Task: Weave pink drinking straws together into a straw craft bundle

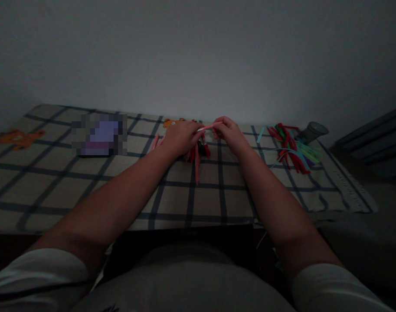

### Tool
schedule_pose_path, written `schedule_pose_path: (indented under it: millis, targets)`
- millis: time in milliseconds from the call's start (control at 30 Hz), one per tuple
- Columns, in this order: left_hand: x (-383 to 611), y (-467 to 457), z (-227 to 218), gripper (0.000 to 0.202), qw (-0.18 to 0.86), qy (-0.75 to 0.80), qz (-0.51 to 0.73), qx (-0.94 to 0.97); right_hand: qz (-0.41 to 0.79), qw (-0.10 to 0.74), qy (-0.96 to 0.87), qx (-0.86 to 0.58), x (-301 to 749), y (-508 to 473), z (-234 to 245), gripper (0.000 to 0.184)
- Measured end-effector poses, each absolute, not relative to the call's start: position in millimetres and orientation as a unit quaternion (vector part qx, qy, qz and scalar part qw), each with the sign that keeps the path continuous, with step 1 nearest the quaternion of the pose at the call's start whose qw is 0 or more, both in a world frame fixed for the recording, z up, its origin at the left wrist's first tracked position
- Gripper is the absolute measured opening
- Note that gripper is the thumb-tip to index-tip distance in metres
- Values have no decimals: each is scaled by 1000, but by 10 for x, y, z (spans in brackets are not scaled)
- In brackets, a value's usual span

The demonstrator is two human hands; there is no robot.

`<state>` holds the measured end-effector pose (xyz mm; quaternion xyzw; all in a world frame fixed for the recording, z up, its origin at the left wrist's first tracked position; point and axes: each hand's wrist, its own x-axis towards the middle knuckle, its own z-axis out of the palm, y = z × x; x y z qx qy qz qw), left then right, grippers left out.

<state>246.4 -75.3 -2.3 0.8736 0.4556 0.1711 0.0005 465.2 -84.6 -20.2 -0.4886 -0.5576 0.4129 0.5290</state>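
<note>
My left hand (181,138) and my right hand (229,133) meet at the far middle of a checked cloth (171,195). Both pinch a thin pink strip (208,127) stretched between their fingertips, a little above the cloth. Under and between the hands lies a small heap of red and pink strips (196,156), one of them pointing toward me. The light is dim and the fingertips are hard to make out.
A pile of red, green and blue strips (292,149) lies to the right, beside a tipped grey jar (312,131). A blurred-out flat object (99,134) sits at the left. Orange bear prints (19,138) mark the cloth. A white wall stands behind.
</note>
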Motion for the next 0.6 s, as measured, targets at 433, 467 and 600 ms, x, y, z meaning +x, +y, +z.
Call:
schedule_pose_path:
  millis: [433,467,600]
  targets:
    - [2461,-753,-25,45,2,455,173,873,402,481,-585,-514,4655,-800,-251,63]
    - [2463,-758,-21,45,3,456,171,873,401,482,-585,-514,4657,-798,-255,64]
    - [2467,-751,-26,45,5,457,175,872,405,489,-584,-506,4655,-828,-229,53]
